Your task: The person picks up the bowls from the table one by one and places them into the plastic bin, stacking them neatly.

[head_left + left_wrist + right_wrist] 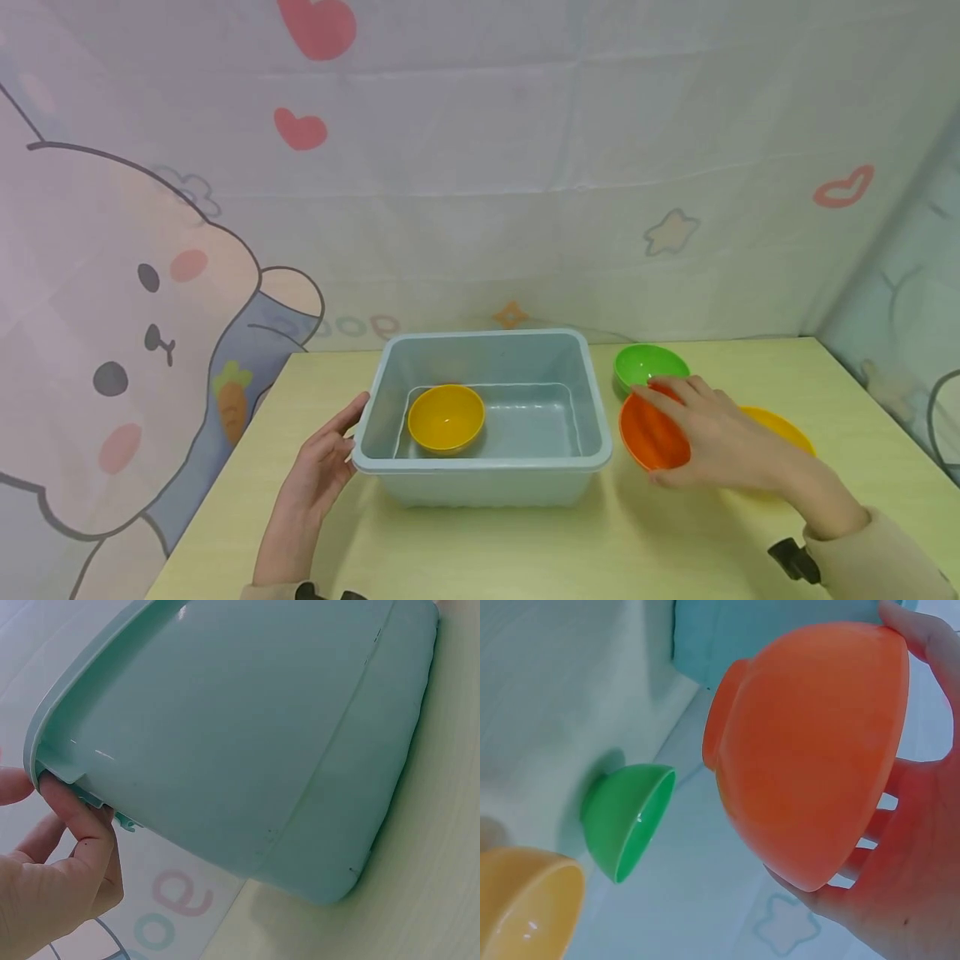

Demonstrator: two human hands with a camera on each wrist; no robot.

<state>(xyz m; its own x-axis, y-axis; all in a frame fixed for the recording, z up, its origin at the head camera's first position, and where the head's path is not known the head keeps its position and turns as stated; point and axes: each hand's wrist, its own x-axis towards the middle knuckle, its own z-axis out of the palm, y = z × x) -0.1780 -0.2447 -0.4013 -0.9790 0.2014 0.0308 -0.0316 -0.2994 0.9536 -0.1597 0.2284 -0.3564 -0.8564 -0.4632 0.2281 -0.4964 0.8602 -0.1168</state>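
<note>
In the head view, an orange bowl is tilted in the air just right of a pale blue plastic bin. My right hand holds this bowl across its rim, thumb on one side and fingers on the other. Seen from the right wrist, the orange bowl shows its outside and foot ring. My left hand pinches the bin's rim at the left end, a finger tucked beneath the lip. Inside the bin, toward the left, sits a yellow bowl.
A green bowl stands on the table behind the right hand. Another yellow bowl is partly hidden by the right forearm. Behind the table hangs a printed cloth with hearts and a cartoon animal.
</note>
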